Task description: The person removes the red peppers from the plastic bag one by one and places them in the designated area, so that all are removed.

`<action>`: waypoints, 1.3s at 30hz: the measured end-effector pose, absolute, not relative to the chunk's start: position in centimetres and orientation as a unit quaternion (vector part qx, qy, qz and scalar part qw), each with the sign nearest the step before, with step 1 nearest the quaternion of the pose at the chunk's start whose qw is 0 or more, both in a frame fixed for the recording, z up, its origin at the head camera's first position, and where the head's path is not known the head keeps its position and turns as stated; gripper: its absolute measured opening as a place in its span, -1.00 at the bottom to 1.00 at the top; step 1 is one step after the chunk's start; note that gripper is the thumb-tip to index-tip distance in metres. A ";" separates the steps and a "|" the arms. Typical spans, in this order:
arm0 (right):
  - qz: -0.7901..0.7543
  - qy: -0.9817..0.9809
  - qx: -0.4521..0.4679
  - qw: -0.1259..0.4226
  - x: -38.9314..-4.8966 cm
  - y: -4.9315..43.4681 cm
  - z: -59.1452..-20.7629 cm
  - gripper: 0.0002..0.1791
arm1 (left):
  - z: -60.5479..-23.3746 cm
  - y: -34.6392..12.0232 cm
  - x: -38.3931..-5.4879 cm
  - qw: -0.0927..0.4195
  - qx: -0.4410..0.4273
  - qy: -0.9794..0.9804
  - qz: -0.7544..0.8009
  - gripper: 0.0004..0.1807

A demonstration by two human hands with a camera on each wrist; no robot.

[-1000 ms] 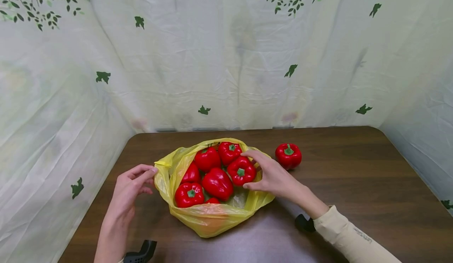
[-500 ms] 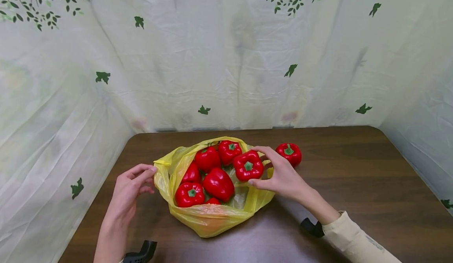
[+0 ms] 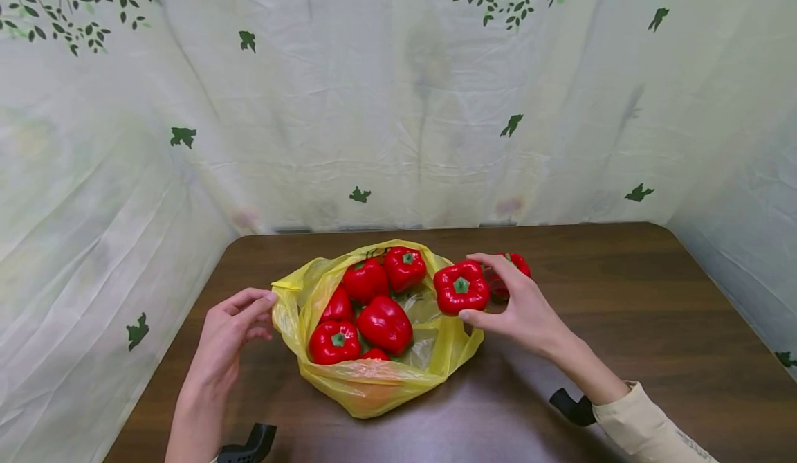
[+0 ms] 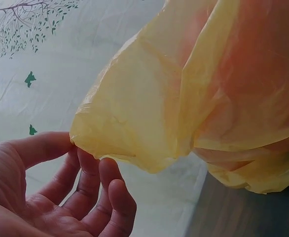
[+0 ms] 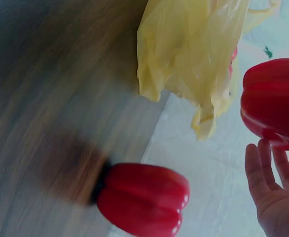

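A yellow plastic bag (image 3: 373, 387) stands wide open on the table with several red bell peppers (image 3: 385, 324) inside. My left hand (image 3: 233, 331) pinches the bag's left rim between thumb and fingertips, and the left wrist view shows the yellow film (image 4: 129, 108) pulled out to a corner there. My right hand (image 3: 513, 304) grips one red bell pepper (image 3: 461, 288) by its sides, stem toward me, over the bag's right edge. In the right wrist view this held pepper (image 5: 275, 101) hangs above the table. Another pepper (image 3: 515, 262) stands behind my right hand and is partly hidden by it.
The brown wooden table (image 3: 635, 311) reaches back to a pale leaf-printed curtain (image 3: 398, 103), which also hangs on both sides. In the right wrist view the lone pepper (image 5: 144, 197) sits on the table, apart from the bag.
My right hand has lifted the bell pepper out from among the others and carried it rightward to the bag's edge. My left hand stays at the rim.
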State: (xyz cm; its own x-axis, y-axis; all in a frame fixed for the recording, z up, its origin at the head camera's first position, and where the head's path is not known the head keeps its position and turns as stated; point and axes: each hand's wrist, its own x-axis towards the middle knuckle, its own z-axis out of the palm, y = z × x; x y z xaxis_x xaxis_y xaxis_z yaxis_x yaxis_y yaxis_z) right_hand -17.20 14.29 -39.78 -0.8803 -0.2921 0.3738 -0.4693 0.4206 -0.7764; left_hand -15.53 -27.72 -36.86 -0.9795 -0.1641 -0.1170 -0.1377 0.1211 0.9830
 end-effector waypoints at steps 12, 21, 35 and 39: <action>0.463 -0.850 0.225 0.115 -16.6 17.9 -39.8 -0.16 | -36.9 -27.5 -15.6 0.007 0.104 -0.753 -0.649 -0.74; 0.450 -0.860 0.213 0.115 -16.3 20.5 -39.7 -0.12 | -37.0 -27.6 -15.5 0.013 0.109 -0.750 -0.652 -0.70; 0.457 -0.864 0.199 0.074 -15.8 25.2 -40.0 -0.16 | -36.9 -27.7 -15.5 0.016 0.106 -0.750 -0.652 -0.69; 0.457 -0.867 0.183 0.071 -15.9 26.4 -40.1 -0.19 | -37.0 -27.7 -15.5 0.017 0.106 -0.751 -0.652 -0.70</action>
